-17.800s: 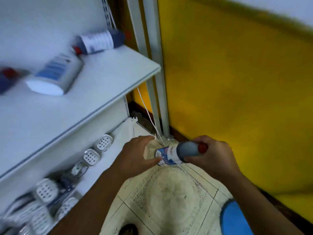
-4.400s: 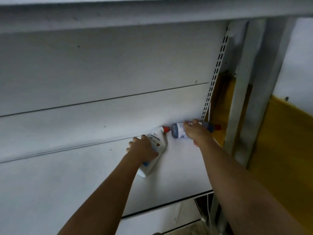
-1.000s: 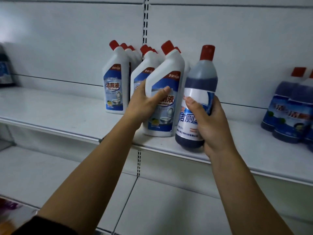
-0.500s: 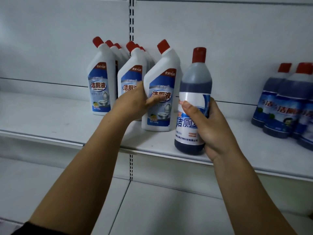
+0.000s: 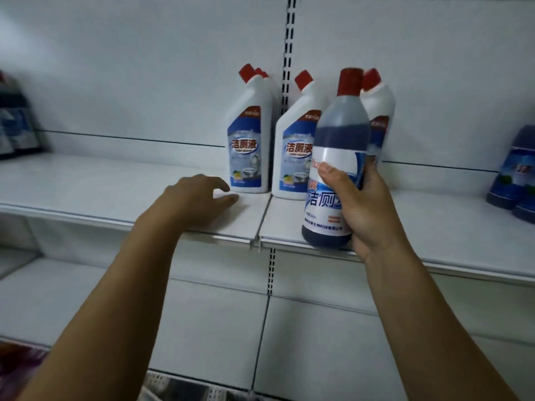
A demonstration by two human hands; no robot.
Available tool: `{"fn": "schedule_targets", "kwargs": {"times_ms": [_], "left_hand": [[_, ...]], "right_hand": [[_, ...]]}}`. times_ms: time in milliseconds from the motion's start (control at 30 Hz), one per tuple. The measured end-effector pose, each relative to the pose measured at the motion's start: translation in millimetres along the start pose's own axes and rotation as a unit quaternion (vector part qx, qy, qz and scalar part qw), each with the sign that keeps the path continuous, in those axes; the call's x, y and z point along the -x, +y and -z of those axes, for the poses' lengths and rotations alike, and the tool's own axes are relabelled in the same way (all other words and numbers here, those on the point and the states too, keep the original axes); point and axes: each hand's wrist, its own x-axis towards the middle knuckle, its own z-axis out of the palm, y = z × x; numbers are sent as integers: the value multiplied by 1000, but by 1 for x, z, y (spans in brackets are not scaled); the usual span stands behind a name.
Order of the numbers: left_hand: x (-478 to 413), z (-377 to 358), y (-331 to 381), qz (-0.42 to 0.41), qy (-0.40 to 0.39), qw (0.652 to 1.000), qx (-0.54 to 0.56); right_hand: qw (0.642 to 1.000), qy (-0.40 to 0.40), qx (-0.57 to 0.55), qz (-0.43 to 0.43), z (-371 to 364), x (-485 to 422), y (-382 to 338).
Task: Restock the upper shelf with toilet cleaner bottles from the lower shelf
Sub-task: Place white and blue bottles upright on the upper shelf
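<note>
My right hand (image 5: 362, 209) grips a dark blue toilet cleaner bottle (image 5: 338, 140) with a red cap, held upright at the front edge of the white upper shelf (image 5: 115, 195). Behind it stand white angled-neck toilet cleaner bottles (image 5: 250, 140) with red caps and blue labels, one (image 5: 298, 149) just left of the held bottle and another (image 5: 379, 111) partly hidden behind it. My left hand (image 5: 199, 201) hovers over the shelf, fingers spread, holding nothing, just left of the white bottles.
More dark blue bottles (image 5: 515, 180) stand at the right end of the shelf. Dark blurred products (image 5: 14, 125) sit at the far left. A slotted upright (image 5: 286, 53) runs down the back panel. A lower shelf (image 5: 72, 299) lies below.
My left hand has let go of the white bottle and drawn back left to the shelf's front. The view has shifted left; the right hand still holds the blue bottle.
</note>
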Motion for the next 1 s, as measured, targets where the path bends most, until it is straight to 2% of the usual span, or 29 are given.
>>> {"fn": "schedule_targets", "kwargs": {"times_ms": [67,167,300,567,767,1000], "left_hand": [[10,7,-38,25,-12,1000,15],[21,16,-84,46,27,998,31],[31,24,-123,24,39,999,6],[37,31,-188,10,106,994,7],[27,46,-254,18,106,994,-9],[-11,79,-344,52,45,997,-22]], "right_hand": [[1000,-2,7,0,-30,1,3],[1000,-6,10,-8,-77,4,9],[999,-17,-37,-30,-136,7,17],[997,-64,-24,-34,-246,5,33],[996,-81,-37,-26,-318,-1,46],[993,-96,-49,-38,-397,-13,63]]}}
